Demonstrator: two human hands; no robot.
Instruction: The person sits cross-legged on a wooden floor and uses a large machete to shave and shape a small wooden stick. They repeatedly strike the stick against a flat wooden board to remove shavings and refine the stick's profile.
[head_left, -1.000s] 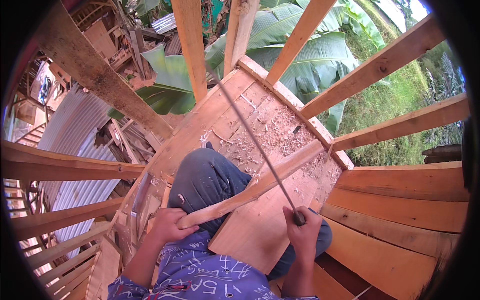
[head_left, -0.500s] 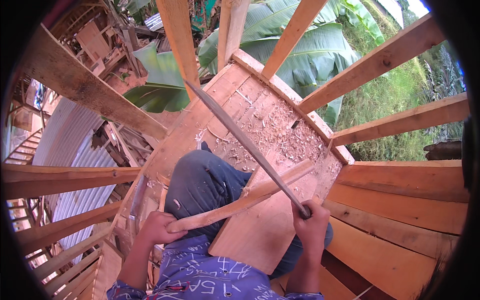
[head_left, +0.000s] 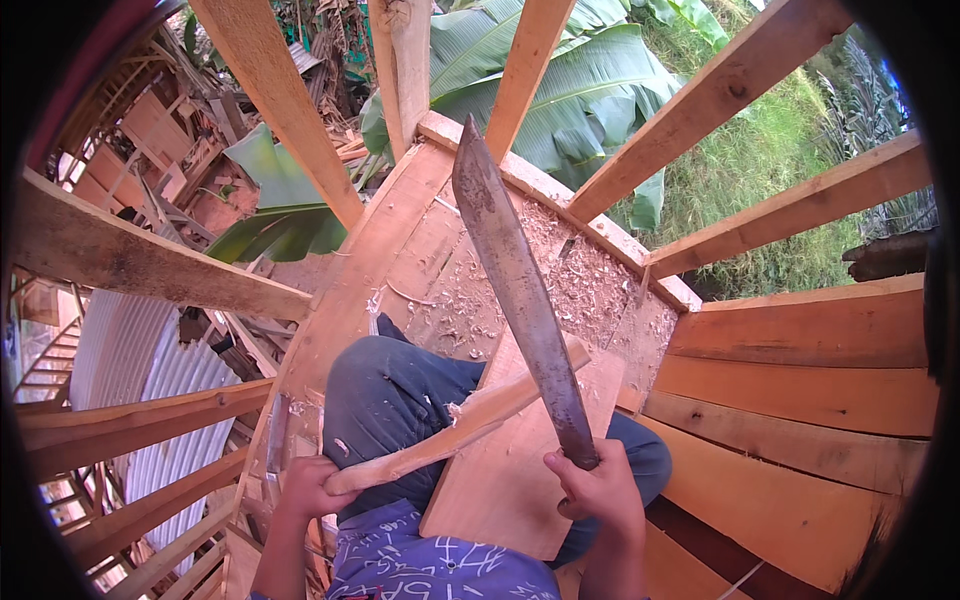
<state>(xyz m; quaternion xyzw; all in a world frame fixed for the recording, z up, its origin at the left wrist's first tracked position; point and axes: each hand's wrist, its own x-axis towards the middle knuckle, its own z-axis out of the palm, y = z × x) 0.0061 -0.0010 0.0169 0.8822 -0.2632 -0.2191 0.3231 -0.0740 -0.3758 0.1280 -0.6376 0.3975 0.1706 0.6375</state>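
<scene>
My left hand (head_left: 312, 487) is closed round the lower end of a long, slightly curved strip of wood (head_left: 455, 432). Its upper part slants up to the right over a flat board (head_left: 505, 487) lying on my lap. In my right hand (head_left: 603, 487) is a machete (head_left: 520, 285), gripped low down, its handle mostly hidden by the fingers. The dark, worn blade points up and slightly left, its broad side showing, and passes in front of the strip's far end. Whether blade and wood touch I cannot tell. A loose sliver stands out from the strip's edge.
Wood shavings (head_left: 590, 290) litter the plank floor (head_left: 405, 255) ahead of my bent knee (head_left: 385, 375). Upright timbers (head_left: 535, 75) ring the platform, with banana leaves (head_left: 570, 95) beyond. Plank boarding (head_left: 790, 395) rises at right; corrugated sheets (head_left: 180, 400) lie outside at left.
The machete has turned from its narrow edge to its broad side, and its tip has swung right. My right hand has dropped slightly and rolled over. The view has shifted a little.
</scene>
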